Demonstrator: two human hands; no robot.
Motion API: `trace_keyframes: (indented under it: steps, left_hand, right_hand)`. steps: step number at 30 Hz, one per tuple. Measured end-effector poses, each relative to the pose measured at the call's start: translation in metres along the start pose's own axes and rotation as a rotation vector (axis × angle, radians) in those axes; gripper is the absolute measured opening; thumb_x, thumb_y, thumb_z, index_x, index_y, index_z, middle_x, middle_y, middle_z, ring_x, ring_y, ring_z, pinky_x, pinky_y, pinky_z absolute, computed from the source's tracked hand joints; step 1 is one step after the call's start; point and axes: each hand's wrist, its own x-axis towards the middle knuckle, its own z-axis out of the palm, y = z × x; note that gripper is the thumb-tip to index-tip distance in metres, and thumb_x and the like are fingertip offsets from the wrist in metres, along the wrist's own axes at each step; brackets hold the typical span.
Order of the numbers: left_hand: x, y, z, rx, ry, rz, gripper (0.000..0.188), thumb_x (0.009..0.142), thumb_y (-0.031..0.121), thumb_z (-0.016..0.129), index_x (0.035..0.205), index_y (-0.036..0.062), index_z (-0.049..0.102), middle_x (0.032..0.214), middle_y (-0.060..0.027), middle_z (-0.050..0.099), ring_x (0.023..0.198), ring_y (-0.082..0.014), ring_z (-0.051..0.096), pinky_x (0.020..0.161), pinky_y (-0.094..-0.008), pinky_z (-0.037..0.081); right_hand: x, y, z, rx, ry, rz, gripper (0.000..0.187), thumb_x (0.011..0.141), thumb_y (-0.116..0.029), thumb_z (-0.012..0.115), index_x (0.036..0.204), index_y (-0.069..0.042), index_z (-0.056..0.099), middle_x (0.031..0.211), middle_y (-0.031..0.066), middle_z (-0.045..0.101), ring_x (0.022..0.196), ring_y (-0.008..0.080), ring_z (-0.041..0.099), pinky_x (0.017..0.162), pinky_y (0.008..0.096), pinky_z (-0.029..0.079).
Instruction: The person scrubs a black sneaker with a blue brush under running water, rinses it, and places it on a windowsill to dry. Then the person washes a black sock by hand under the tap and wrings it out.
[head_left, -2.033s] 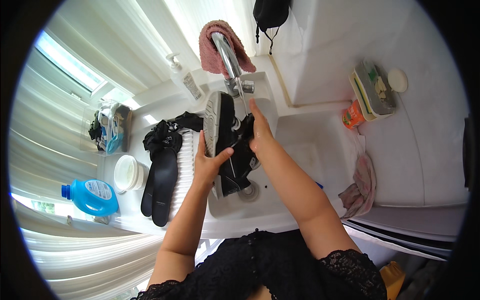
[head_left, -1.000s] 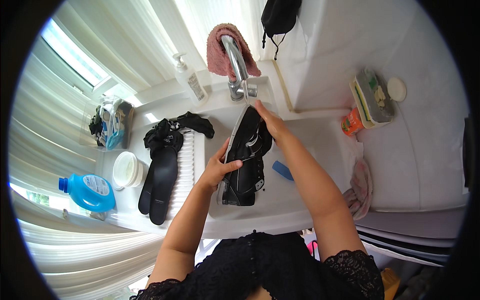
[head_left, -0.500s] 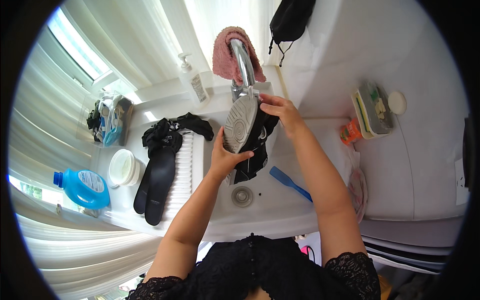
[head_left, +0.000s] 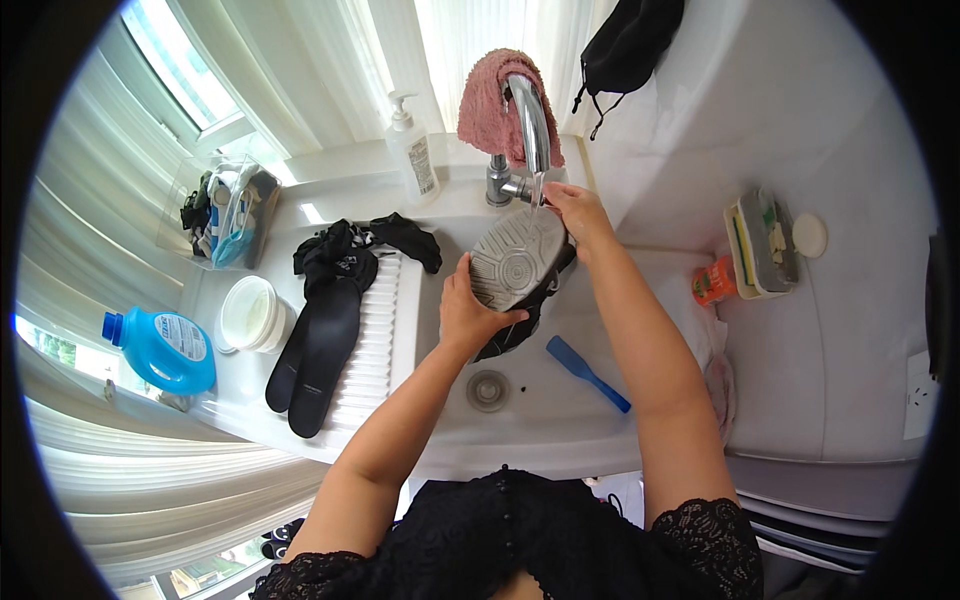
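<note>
A black shoe with a pale grey, ridged sole (head_left: 518, 262) is tilted over the sink, its sole turned up toward me. My left hand (head_left: 472, 310) grips its left side, thumb across the black upper. At the far end, my right hand (head_left: 580, 215) is closed on the shoe's edge, some of its fingers hidden. Just above, the chrome tap (head_left: 532, 125) runs a thin stream of water onto that end. Lower in the white sink (head_left: 455, 430) lie a blue brush (head_left: 588, 374), bristles not visible, and the round drain (head_left: 488, 391).
Left of the basin, two black insoles (head_left: 325, 360) and black fabric (head_left: 340, 250) lie on the ribbed washboard (head_left: 376, 330). Beyond are a white tub (head_left: 250, 313), a blue detergent bottle (head_left: 170, 350) and a pump bottle (head_left: 412, 155). A pink cloth (head_left: 487, 100) drapes the tap.
The shoe has turned so more of its sole faces up, and its far end now sits under the stream. Both hands keep hold of it. The whole view has shifted slightly.
</note>
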Motion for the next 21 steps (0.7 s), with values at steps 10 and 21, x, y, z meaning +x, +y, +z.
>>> trace_keyframes:
  steps: [10, 21]
  left_hand:
    - [0.001, -0.047, -0.025, -0.375, -0.03, -0.018, 0.114, 0.051, 0.019, 0.093, 0.142, -0.0063, 0.029, 0.13, -0.0174, 0.052, 0.119, -0.0236, 0.051, 0.102, -0.0304, 0.039]
    - [-0.008, -0.016, -0.058, -0.963, -0.195, -0.074, 0.109, 0.06, 0.003, 0.087, 0.145, -0.0069, 0.019, 0.128, -0.0155, 0.052, 0.115, -0.0233, 0.054, 0.1, -0.0321, 0.043]
  right_hand:
    - [-0.005, -0.01, -0.001, -0.058, 0.019, 0.014, 0.034, 0.089, -0.021, 0.059, 0.114, 0.003, 0.062, 0.09, 0.0038, 0.064, 0.08, 0.0117, 0.059, 0.076, 0.0262, 0.044]
    - [-0.027, -0.013, 0.015, -0.218, -0.106, 0.087, 0.076, 0.086, -0.054, 0.059, 0.141, -0.006, 0.04, 0.139, 0.0178, 0.047, 0.13, 0.0292, 0.042, 0.107, 0.0399, 0.031]
